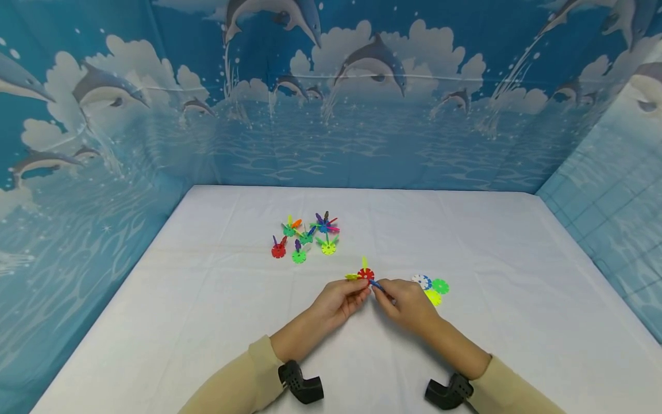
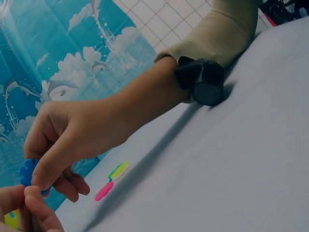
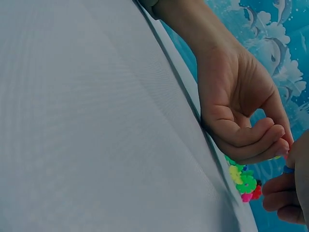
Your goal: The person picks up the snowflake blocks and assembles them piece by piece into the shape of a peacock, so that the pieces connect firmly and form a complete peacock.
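Observation:
In the head view my left hand (image 1: 338, 302) pinches a red notched disc (image 1: 365, 273) that has yellow discs (image 1: 353, 276) joined at its left and top. My right hand (image 1: 408, 302) grips a blue disc (image 1: 376, 284) edge-on against the lower right of the red one. The left wrist view shows the right hand (image 2: 79, 130) with thumb and fingers on the blue disc (image 2: 28, 171), the left fingertips touching beside it. In the right wrist view the left hand (image 3: 236, 101) has curled fingers, and the held pieces are mostly hidden.
Several joined disc clusters in mixed colours (image 1: 328, 247) stand at the back left of the white table (image 1: 491, 241). Beside the right hand lie loose discs: a white and blue one (image 1: 421, 281), a green one (image 1: 440, 286) and a yellow one (image 1: 433, 297). A dolphin-print curtain (image 1: 362, 144) surrounds the table.

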`<state>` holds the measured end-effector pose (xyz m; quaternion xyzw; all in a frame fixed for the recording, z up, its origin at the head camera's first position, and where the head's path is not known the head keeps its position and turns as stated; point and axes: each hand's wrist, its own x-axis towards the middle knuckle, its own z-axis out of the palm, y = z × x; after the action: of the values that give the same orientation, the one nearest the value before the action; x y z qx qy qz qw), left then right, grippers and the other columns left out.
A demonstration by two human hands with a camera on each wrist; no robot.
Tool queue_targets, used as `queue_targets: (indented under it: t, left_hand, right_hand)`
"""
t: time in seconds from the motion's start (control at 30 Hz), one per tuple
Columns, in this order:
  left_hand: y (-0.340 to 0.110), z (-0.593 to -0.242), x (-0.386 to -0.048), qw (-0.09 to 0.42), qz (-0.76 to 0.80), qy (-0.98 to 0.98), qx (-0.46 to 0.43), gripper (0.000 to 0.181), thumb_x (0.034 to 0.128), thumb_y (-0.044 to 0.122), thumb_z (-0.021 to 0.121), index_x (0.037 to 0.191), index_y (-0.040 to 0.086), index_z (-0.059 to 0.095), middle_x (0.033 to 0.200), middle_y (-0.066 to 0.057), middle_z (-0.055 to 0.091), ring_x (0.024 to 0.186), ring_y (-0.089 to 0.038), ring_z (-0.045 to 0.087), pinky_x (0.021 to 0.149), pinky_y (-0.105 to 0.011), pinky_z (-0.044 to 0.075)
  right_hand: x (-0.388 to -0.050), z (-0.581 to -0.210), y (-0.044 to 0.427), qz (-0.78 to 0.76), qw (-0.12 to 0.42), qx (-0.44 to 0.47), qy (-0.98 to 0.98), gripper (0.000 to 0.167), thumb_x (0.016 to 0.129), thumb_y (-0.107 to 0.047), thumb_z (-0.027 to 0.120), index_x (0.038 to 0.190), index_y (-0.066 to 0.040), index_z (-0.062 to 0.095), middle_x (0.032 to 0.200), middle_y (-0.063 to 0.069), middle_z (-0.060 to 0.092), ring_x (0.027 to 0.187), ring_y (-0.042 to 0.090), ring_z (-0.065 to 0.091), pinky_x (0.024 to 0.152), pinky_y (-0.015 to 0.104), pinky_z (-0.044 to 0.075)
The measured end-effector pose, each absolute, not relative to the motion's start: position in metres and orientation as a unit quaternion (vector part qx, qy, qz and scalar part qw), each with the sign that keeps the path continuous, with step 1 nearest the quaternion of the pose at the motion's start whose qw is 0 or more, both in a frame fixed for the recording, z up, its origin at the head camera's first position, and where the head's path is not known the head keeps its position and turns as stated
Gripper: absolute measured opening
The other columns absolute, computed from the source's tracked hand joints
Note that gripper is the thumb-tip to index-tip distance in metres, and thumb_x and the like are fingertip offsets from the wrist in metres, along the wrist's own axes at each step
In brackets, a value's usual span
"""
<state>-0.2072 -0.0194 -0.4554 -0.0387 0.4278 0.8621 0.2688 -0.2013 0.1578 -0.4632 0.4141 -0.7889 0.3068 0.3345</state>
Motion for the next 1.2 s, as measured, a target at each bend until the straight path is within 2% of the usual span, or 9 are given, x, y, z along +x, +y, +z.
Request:
queue_targets:
  t: [0.17, 0.27, 0.47, 0.57, 0.67, 0.8, 0.9, 1.0, 1.2]
  left_hand:
    - [-0.019, -0.455, -0.205, 0.269, 0.864, 0.422, -0.042, 0.026, 0.0971, -0.005, 0.050, 0.079, 0.004, 0.066, 0.069, -0.001, 0.067, 0.061, 0.000, 0.062, 0.058, -0.009, 0.047]
    - [-0.018, -0.456, -0.205, 0.265, 0.867, 0.420, -0.047, 0.025, 0.0968, -0.005, 0.050, 0.080, 0.004, 0.065, 0.069, 0.000, 0.067, 0.061, 0.001, 0.061, 0.057, -0.008, 0.047]
    - [-0.016, -0.459, -0.204, 0.256, 0.871, 0.415, -0.058, 0.021, 0.0966, -0.005, 0.051, 0.082, 0.004, 0.064, 0.071, -0.001, 0.066, 0.062, 0.000, 0.062, 0.058, -0.009, 0.047]
    - [-0.016, -0.463, -0.205, 0.248, 0.870, 0.421, -0.058, 0.019, 0.0963, -0.005, 0.053, 0.083, 0.003, 0.064, 0.072, -0.001, 0.066, 0.063, 0.000, 0.061, 0.058, -0.009, 0.047]
    - [-0.015, -0.466, -0.208, 0.237, 0.865, 0.440, -0.048, 0.015, 0.0963, -0.003, 0.055, 0.085, 0.002, 0.063, 0.073, -0.002, 0.066, 0.063, -0.001, 0.061, 0.058, -0.010, 0.047]
    - [-0.017, -0.468, -0.212, 0.212, 0.838, 0.502, -0.025, 0.007, 0.0954, 0.002, 0.060, 0.089, 0.004, 0.062, 0.074, -0.001, 0.064, 0.065, -0.003, 0.059, 0.060, -0.013, 0.048]
    - [-0.021, -0.468, -0.216, 0.183, 0.810, 0.557, -0.009, 0.005, 0.0945, 0.006, 0.063, 0.094, 0.002, 0.062, 0.077, 0.000, 0.063, 0.068, -0.005, 0.058, 0.063, -0.016, 0.049]
    - [-0.026, -0.467, -0.219, 0.160, 0.788, 0.594, 0.007, 0.015, 0.0954, 0.008, 0.063, 0.103, -0.005, 0.061, 0.081, 0.000, 0.063, 0.073, -0.006, 0.059, 0.066, -0.018, 0.049]
    - [-0.030, -0.470, -0.223, 0.127, 0.763, 0.632, 0.043, 0.017, 0.0974, 0.006, 0.059, 0.102, -0.011, 0.060, 0.078, -0.002, 0.063, 0.071, -0.007, 0.057, 0.065, -0.018, 0.048]
  right_hand:
    - [-0.201, -0.466, 0.159, 0.305, 0.332, 0.410, -0.793, 0.021, 0.097, -0.013, 0.058, 0.080, -0.003, 0.064, 0.063, -0.005, 0.057, 0.054, 0.001, 0.046, 0.049, 0.016, 0.043]
    - [-0.201, -0.468, 0.158, 0.301, 0.335, 0.406, -0.795, 0.028, 0.101, -0.019, 0.053, 0.078, -0.005, 0.062, 0.061, -0.007, 0.052, 0.054, 0.001, 0.042, 0.048, 0.016, 0.040]
    - [-0.202, -0.471, 0.155, 0.297, 0.334, 0.400, -0.800, 0.039, 0.105, -0.027, 0.045, 0.082, -0.004, 0.065, 0.064, -0.004, 0.058, 0.055, 0.002, 0.045, 0.049, 0.018, 0.043]
    - [-0.202, -0.472, 0.155, 0.291, 0.323, 0.393, -0.810, 0.030, 0.103, -0.021, 0.052, 0.085, -0.003, 0.066, 0.067, 0.000, 0.062, 0.056, 0.003, 0.048, 0.050, 0.020, 0.044]
    - [-0.201, -0.472, 0.157, 0.285, 0.309, 0.377, -0.825, 0.008, 0.092, -0.008, 0.066, 0.088, -0.001, 0.068, 0.073, 0.003, 0.067, 0.058, 0.005, 0.054, 0.053, 0.023, 0.048]
    - [-0.201, -0.465, 0.163, 0.284, 0.251, 0.345, -0.859, 0.021, 0.079, -0.004, 0.076, 0.099, 0.000, 0.070, 0.080, 0.002, 0.069, 0.065, 0.008, 0.060, 0.059, 0.026, 0.053]
    - [-0.203, -0.455, 0.172, 0.286, 0.188, 0.306, -0.888, 0.028, 0.081, -0.010, 0.078, 0.106, 0.000, 0.070, 0.085, 0.001, 0.068, 0.070, 0.011, 0.061, 0.063, 0.028, 0.053]
    - [-0.209, -0.448, 0.185, 0.271, 0.141, 0.251, -0.919, 0.028, 0.084, -0.014, 0.076, 0.107, -0.001, 0.070, 0.091, 0.004, 0.068, 0.078, 0.017, 0.061, 0.067, 0.033, 0.052]
    - [-0.222, -0.447, 0.209, 0.221, 0.049, 0.153, -0.962, 0.036, 0.086, -0.022, 0.074, 0.113, 0.001, 0.068, 0.109, 0.013, 0.062, 0.107, 0.034, 0.054, 0.089, 0.052, 0.048]
